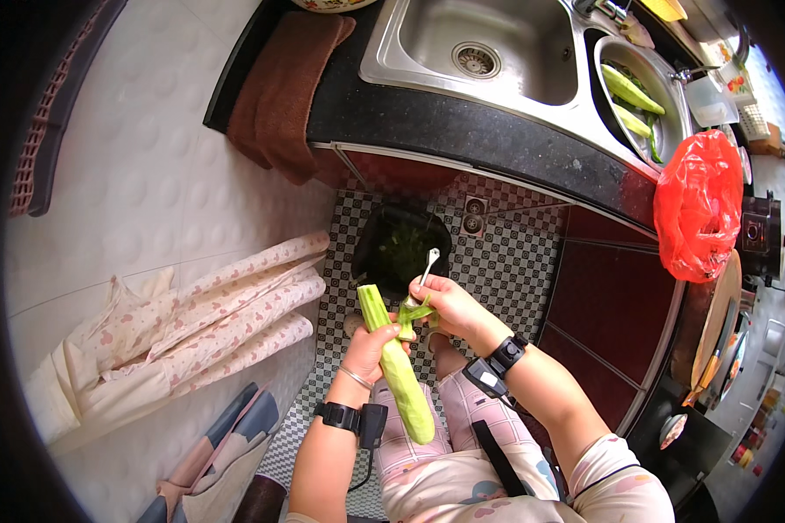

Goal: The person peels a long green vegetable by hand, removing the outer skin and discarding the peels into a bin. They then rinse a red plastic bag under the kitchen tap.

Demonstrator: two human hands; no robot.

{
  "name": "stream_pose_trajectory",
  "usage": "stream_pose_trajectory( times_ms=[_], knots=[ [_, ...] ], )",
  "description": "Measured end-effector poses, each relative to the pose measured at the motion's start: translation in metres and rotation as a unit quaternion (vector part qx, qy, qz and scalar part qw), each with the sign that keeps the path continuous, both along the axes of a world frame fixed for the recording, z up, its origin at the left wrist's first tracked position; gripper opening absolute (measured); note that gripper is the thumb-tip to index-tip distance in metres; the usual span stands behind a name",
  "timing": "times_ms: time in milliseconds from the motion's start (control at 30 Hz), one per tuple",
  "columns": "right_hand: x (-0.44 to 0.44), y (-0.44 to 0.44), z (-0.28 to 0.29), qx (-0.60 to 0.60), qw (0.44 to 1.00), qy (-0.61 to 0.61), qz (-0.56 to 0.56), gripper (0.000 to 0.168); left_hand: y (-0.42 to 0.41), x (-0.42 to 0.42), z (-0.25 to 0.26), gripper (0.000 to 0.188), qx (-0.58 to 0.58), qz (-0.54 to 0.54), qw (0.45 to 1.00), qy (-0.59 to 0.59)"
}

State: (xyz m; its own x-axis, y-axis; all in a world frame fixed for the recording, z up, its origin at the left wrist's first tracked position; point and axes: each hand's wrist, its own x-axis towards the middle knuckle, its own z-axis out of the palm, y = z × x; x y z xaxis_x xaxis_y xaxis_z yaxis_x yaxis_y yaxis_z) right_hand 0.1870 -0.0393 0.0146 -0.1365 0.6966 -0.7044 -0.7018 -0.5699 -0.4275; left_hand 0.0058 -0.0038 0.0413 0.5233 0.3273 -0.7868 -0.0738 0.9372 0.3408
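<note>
A long pale-green gourd (405, 389), mostly peeled, lies slanted in my left hand (365, 353), which is closed around its upper part. Darker green skin shows near its top end. My right hand (448, 304) grips a metal peeler (430, 265) just right of the gourd, its handle pointing up. Green strips of peel (413, 315) hang between the peeler and my left fingers. Beyond both hands, a black-lined bin (402, 225) on the floor holds green scraps.
A black counter (497, 131) with a steel sink (497, 33) runs across the top. At right are a metal basin (677, 124) holding more gourds, a red plastic bag (700, 209) and a round cutting board (706, 333) with a knife. Cloths hang at left; a brown towel (288, 85) drapes the counter.
</note>
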Motion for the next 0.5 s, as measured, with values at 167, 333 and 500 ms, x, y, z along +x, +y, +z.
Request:
stream_pose_trajectory(
  times_ms=[167, 333, 500],
  knots=[
    [0.014, -0.006, 0.023, 0.156, 0.963, -0.217, 0.045, 0.009, 0.003, 0.007, 0.001, 0.026, 0.017, -0.002, 0.999, 0.038],
    [0.004, -0.017, 0.027, 0.234, 0.935, -0.265, 0.043, 0.007, 0.003, 0.014, -0.006, 0.022, 0.028, 0.014, 0.998, 0.051],
    [-0.006, -0.016, 0.03, 0.25, 0.883, -0.397, 0.033, 0.007, 0.002, 0.017, -0.002, 0.021, -0.003, 0.072, 0.997, 0.028]
  ],
)
